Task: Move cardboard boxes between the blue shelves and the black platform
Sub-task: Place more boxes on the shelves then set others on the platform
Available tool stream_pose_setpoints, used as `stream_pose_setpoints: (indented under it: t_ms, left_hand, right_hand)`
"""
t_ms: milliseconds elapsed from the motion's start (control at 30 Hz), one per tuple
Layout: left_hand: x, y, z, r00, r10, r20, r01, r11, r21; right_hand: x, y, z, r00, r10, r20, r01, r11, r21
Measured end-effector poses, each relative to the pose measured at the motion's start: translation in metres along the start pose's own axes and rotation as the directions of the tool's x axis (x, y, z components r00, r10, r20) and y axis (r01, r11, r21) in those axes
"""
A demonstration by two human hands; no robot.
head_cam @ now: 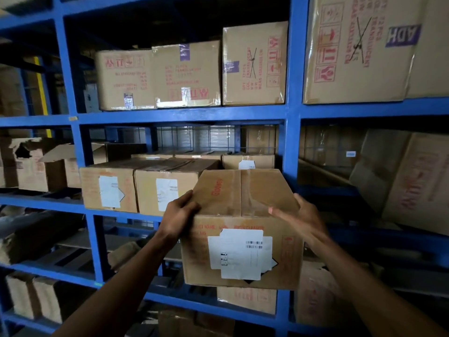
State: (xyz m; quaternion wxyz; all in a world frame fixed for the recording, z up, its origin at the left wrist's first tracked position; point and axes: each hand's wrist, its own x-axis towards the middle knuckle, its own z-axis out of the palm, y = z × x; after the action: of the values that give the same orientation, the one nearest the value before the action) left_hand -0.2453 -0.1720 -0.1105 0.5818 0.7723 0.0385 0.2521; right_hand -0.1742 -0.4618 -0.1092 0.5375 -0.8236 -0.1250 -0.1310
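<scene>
Here, a cardboard box (243, 229) hung before the blue shelves (290, 152).
Left hand (179, 216) gripped its top-left corner; right hand (300, 215) pressed open-palmed. Better to support it underneath.

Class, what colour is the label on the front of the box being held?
White label, with black barcodes, seen in the head view.

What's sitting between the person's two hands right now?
In the head view, a cardboard box with a white label fills the gap. The left hand grips its top left corner; the right hand lies at its top right edge.
</scene>
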Motion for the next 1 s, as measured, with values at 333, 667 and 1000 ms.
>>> stream_pose_setpoints:
  t_ms: [333, 667, 1000]
  left_hand:
    - [0.067, -0.03, 0.013, 0.999, -0.026, -0.047, 0.026, 1.0, -0.003]
    - [0.161, -0.037, 0.035, 0.979, 0.086, -0.183, -0.077, 0.995, 0.056]
    - [0.183, -0.12, 0.056, 0.743, 0.669, 0.009, -0.449, 0.488, 0.749]
  right_hand:
    - [0.054, 0.016, 0.029, 1.0, -0.001, 0.03, 0.0, 0.999, 0.054]
    - [0.133, 0.016, 0.047, 0.999, 0.02, 0.045, -0.017, 0.997, -0.079]
    - [0.147, 0.041, 0.08, 0.858, -0.512, 0.041, 0.348, 0.52, -0.78]
